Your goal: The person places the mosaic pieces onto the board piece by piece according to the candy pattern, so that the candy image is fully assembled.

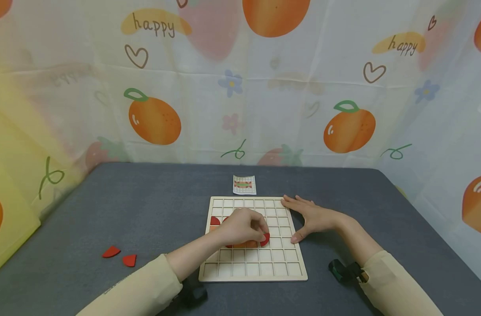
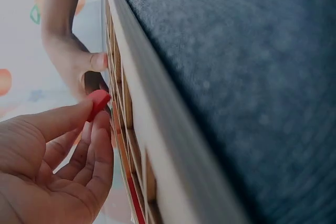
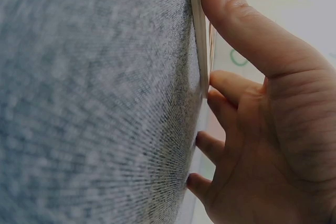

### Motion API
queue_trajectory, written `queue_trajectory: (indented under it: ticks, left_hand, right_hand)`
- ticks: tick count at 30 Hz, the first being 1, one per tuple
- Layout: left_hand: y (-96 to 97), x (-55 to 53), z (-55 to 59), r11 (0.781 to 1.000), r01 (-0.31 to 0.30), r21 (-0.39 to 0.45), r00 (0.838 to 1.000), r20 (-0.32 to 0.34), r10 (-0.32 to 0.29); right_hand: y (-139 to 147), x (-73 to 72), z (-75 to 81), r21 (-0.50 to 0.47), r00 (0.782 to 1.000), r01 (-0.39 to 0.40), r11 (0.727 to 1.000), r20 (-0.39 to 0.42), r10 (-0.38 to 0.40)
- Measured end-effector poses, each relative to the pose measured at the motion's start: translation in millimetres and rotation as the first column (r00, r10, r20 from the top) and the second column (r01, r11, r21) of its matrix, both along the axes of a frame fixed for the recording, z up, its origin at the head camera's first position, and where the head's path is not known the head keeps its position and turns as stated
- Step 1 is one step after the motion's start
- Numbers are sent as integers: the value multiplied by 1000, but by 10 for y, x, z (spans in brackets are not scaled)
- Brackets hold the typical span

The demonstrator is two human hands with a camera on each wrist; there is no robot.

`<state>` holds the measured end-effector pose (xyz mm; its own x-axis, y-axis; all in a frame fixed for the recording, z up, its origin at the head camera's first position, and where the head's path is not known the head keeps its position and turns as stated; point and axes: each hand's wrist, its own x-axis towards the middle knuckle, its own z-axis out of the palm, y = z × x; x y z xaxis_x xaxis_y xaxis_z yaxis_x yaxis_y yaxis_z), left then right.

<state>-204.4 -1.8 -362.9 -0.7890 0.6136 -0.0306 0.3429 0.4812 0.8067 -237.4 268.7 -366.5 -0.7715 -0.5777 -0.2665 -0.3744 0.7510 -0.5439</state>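
Observation:
My left hand (image 1: 244, 226) is over the middle of a pale wooden grid board (image 1: 256, 272). Between its thumb and fingers it pinches a small red quarter-round tile (image 2: 98, 103), close above the squares in the left wrist view. Red and orange tiles (image 1: 246, 244) lie in the squares beneath this hand, partly hidden by it. My right hand (image 1: 313, 217) rests at the board's right edge, fingers spread, with the thumb (image 3: 236, 14) against the rim and fingertips at the far corner.
Two loose red tiles (image 1: 112, 251) lie on the dark grey table (image 1: 153, 202) to the left of the board. Behind the board is a small card (image 1: 244, 185) printed with a coloured grid pattern. A fruit-patterned curtain (image 1: 264, 109) hangs at the table's back.

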Motion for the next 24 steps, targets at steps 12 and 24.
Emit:
queue_trajectory:
  ticks: [12,24]
  left_hand:
    - [53,24,-49,997,-34,-65,991,-132,25]
    - [46,27,-67,996,-41,-85,984,-174,25]
  right_hand:
    - [3,-1,-3,0,1000,-5,1000,-6,5]
    - [1,-2,-4,1,1000,2,1000,-6,-2]
